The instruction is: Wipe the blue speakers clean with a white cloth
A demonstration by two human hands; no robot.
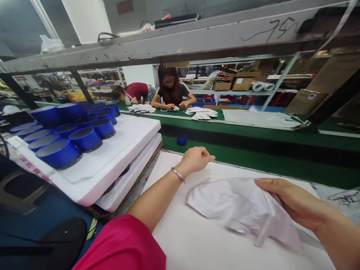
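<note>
Right hand (pixel 292 200) fingers pinching thin white bag (pixel 242 208) on bench (pixel 197 243); left hand (pixel 195 159) loosely curled, empty. Best to grip the bag's edge firmly, keeping it flat.

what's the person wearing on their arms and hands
Both hands are bare, no gloves. The left hand has a thin silver bracelet at the wrist, and a bright pink sleeve covers the upper arm. The right hand and forearm show no jewellery or sleeve.
</note>
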